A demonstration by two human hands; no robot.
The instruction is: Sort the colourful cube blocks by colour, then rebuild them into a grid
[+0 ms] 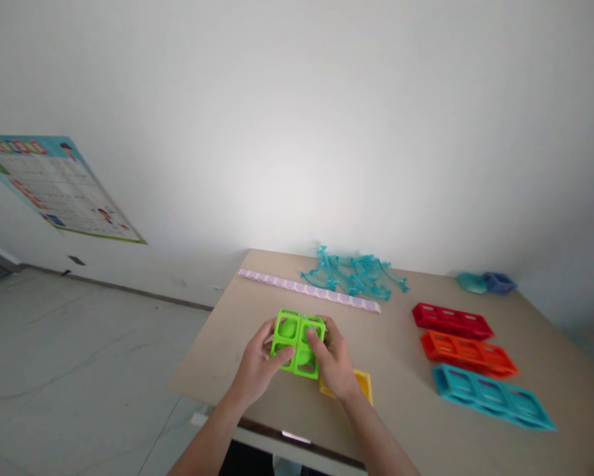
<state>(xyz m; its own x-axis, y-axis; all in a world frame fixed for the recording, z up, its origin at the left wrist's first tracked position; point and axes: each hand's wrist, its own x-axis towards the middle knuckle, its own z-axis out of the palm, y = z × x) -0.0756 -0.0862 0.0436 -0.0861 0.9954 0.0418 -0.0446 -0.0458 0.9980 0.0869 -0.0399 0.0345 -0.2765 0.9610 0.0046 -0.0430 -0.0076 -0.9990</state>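
Both hands hold a bright green plastic building block [297,342] above the table's near part. It looks like a square frame with rounded window openings, split by a seam down its middle. My left hand [258,362] is closed on the left side, thumb over the lower left window. On the right side my right hand [335,360] grips it, with the thumb pressed on the front face. Below my right wrist lies a yellow frame-like block [365,383], partly hidden by the forearm.
On the beige table [227,330], red [452,322], orange [468,354] and blue [492,396] three-window blocks lie at right. A lilac patterned strip [309,289] crosses behind my hands. Tangled teal plastic pieces [356,274] and a dark blue block [499,283] sit near the wall.
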